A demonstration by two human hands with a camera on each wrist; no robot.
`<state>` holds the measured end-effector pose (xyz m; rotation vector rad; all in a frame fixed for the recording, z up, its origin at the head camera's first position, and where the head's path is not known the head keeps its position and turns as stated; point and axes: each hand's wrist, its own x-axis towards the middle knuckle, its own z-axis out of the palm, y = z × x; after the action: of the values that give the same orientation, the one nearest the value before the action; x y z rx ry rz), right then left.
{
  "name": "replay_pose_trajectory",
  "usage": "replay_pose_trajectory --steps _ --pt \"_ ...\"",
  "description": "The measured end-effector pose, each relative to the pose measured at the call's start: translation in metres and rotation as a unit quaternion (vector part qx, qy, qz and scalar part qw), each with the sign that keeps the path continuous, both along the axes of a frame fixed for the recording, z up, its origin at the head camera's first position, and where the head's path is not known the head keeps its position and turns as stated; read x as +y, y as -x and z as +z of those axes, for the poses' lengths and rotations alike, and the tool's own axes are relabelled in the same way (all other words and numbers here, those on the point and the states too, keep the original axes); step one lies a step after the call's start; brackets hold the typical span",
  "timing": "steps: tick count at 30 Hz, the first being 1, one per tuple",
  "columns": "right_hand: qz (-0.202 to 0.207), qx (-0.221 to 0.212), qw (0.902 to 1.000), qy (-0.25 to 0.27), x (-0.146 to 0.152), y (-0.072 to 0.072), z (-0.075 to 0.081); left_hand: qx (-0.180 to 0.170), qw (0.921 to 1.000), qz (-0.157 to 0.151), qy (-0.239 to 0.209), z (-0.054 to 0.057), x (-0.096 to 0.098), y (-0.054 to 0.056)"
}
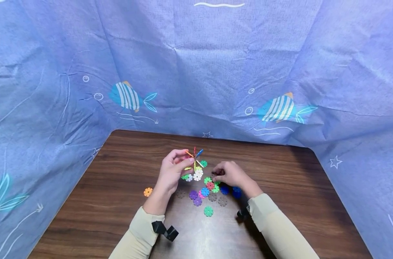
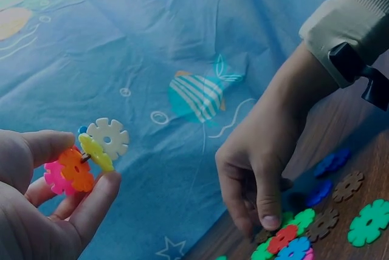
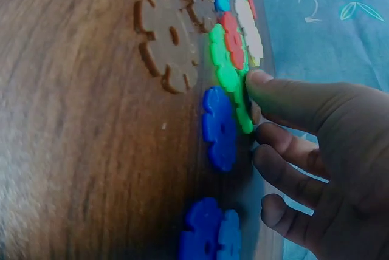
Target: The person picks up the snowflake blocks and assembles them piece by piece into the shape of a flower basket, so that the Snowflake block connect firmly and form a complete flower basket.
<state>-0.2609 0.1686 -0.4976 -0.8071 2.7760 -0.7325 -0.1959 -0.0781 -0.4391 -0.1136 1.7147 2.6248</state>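
Note:
My left hand (image 1: 173,171) is raised over the table and pinches a cluster of interlocked notched discs (image 2: 76,169) between thumb and fingers. Pink, orange, yellow, white and blue discs fan out around a brown one in its middle. To the right, my right hand (image 1: 232,175) is down at the pile, thumb and curled fingers closing on a brown disc (image 2: 263,236) that they mostly hide. Right beside these fingertips lie green discs (image 3: 223,59) with a red disc (image 3: 233,40) on top.
Loose discs spread over the brown wooden table (image 1: 118,169): blue discs (image 1: 224,190) beside the right wrist, purple discs (image 1: 193,195), brown discs (image 1: 222,200), a green disc (image 1: 208,211) nearer the front, and an orange disc (image 1: 148,191) left of the left forearm. A blue fish-print cloth (image 1: 199,72) hangs behind.

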Motion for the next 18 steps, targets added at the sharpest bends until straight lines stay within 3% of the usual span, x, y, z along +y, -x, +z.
replay_pose_trajectory --steps 6,12,15,18 --pt "-0.002 0.017 0.9999 0.000 -0.002 0.000 -0.001 -0.004 1.0000 -0.004 -0.002 0.002 0.001 0.000" --pt "-0.031 0.002 0.9954 0.090 -0.001 0.000 -0.001 -0.012 0.9999 -0.010 0.005 0.000 0.004 -0.001" --pt "-0.053 0.016 0.9843 0.168 -0.001 -0.005 0.006 -0.011 0.9997 -0.018 0.012 -0.003 0.005 -0.001" --pt "-0.077 0.031 0.9625 0.258 -0.004 -0.013 0.018 -0.012 0.9996 -0.024 0.011 -0.004 0.006 0.000"
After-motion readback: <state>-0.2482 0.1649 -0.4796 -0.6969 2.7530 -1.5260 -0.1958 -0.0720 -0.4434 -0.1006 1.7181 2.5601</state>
